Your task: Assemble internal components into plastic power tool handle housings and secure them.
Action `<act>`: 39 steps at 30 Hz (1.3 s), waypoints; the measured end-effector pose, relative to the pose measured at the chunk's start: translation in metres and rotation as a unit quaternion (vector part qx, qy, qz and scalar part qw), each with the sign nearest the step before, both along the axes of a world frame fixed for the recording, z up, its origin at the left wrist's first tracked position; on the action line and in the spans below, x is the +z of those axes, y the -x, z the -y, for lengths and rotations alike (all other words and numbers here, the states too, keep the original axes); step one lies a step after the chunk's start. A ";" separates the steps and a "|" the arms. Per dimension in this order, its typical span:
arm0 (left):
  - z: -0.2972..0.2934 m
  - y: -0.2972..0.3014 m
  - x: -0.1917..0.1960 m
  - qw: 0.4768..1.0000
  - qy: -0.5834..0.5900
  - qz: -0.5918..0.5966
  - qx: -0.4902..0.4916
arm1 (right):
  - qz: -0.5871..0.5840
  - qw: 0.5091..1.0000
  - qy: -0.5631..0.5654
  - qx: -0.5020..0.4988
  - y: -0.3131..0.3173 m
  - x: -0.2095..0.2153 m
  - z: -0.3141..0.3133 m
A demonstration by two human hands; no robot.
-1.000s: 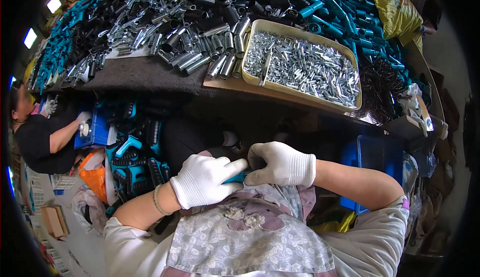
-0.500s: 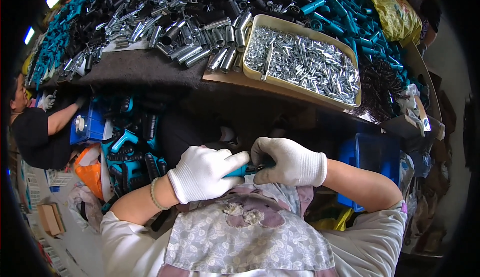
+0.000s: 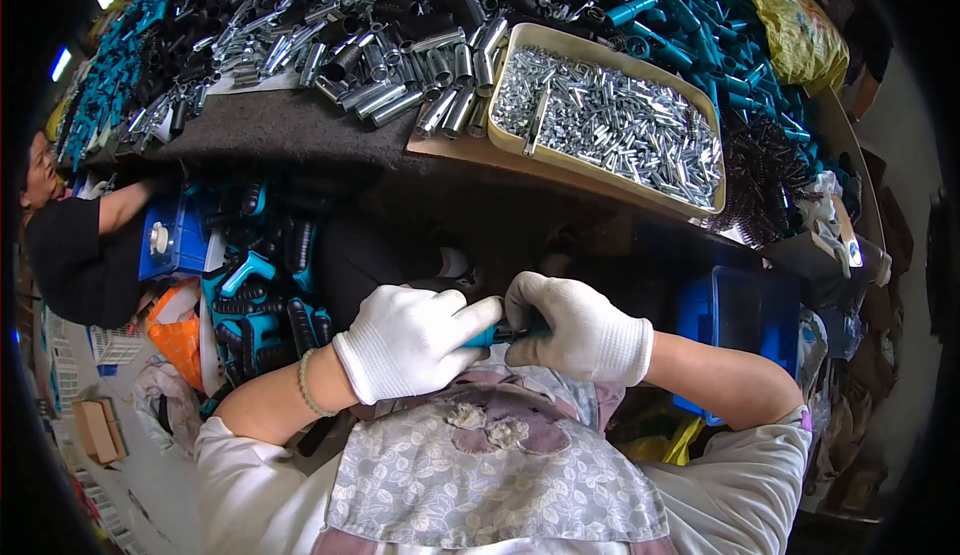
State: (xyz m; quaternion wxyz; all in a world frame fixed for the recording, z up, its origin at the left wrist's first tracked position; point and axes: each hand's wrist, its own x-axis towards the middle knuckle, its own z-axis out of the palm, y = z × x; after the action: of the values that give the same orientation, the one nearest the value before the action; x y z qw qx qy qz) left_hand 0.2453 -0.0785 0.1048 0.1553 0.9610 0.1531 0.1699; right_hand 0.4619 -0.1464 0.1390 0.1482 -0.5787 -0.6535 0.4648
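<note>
In front of my apron, my left hand (image 3: 412,343) in a white knit glove is closed around a teal plastic part (image 3: 482,338), of which only a short piece shows between the fingers. Close beside it, my right hand (image 3: 585,331), also gloved, curls with thumb and forefinger bent toward that part's end. Something dark and teal shows inside its curl, mostly hidden by the fingers. Beyond both hands, a cream tray (image 3: 610,177) filled with small shiny metal pins and pieces rests on the bench edge.
Heaps of metal sleeves (image 3: 395,105), black tubes and teal parts (image 3: 690,35) cover the bench. Dark springs (image 3: 755,170) lie right of the tray. Teal-and-black handles (image 3: 250,305) are piled at lower left, near a blue bin (image 3: 178,240) and a co-worker (image 3: 85,245). Another blue bin (image 3: 745,325) stands right.
My hands stay almost in place, still close together around the teal part. The co-worker at the left has shifted slightly, and one of their gloved hands is now out of sight.
</note>
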 end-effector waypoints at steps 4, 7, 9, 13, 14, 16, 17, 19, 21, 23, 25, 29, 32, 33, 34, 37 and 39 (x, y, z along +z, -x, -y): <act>-0.002 -0.001 0.002 1.000 0.001 -0.005 -0.003 | 0.009 1.000 0.002 -0.008 0.000 0.003 0.001; -0.003 0.000 0.005 1.000 0.006 0.015 -0.001 | 0.008 1.000 -0.014 -0.003 -0.001 0.009 0.002; -0.005 0.002 0.005 1.000 -0.009 0.016 -0.003 | -0.009 0.999 -0.047 -0.015 -0.001 0.012 0.004; -0.008 0.005 0.005 1.000 0.005 0.024 0.014 | 0.027 0.972 -0.231 0.024 -0.001 0.001 0.008; -0.008 0.005 0.005 0.999 0.013 0.033 0.018 | 0.071 0.945 -0.316 0.041 -0.001 0.001 0.007; -0.007 0.006 0.006 0.999 0.023 0.043 0.024 | 0.132 0.882 -0.445 0.078 -0.001 0.002 0.005; -0.007 0.005 0.006 0.998 0.029 0.043 0.022 | 0.132 0.882 -0.446 0.080 -0.001 0.001 0.004; -0.006 0.005 0.006 0.998 0.036 0.043 0.021 | 0.152 0.859 -0.477 0.107 0.000 0.001 0.003; -0.006 0.005 0.005 0.997 0.050 0.055 0.022 | 0.129 0.865 -0.476 0.095 -0.001 0.001 0.002; -0.005 0.006 0.007 0.996 0.057 0.061 0.024 | 0.106 0.870 -0.475 0.084 -0.001 -0.001 0.002; -0.005 0.005 0.007 0.995 0.066 0.067 0.027 | 0.152 0.817 -0.545 0.108 0.000 -0.003 0.004; -0.005 0.004 0.006 0.995 0.072 0.057 0.033 | 0.195 0.783 -0.573 0.145 -0.001 -0.009 0.006; -0.004 0.002 0.005 0.996 0.073 0.052 0.027 | 0.148 0.843 -0.504 0.113 0.002 -0.006 0.001; -0.003 0.002 0.004 0.996 0.070 0.058 0.024 | 0.106 0.874 -0.467 0.090 0.003 -0.004 0.000; -0.003 0.001 0.003 0.996 0.071 0.056 0.023 | 0.086 0.892 -0.436 0.079 0.002 -0.004 -0.001; -0.005 0.001 0.001 0.995 0.068 0.068 0.028 | 0.026 0.914 -0.402 0.034 -0.004 -0.010 -0.004; -0.004 0.002 0.006 0.994 0.098 0.023 0.033 | 0.002 0.922 -0.387 0.019 -0.008 -0.016 -0.005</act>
State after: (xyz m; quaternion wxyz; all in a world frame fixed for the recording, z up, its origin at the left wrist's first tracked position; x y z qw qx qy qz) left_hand 0.2437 -0.0746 0.1111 0.2463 0.9316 0.1969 0.1809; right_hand 0.4699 -0.1414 0.1233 0.3509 -0.4641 -0.7938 0.1772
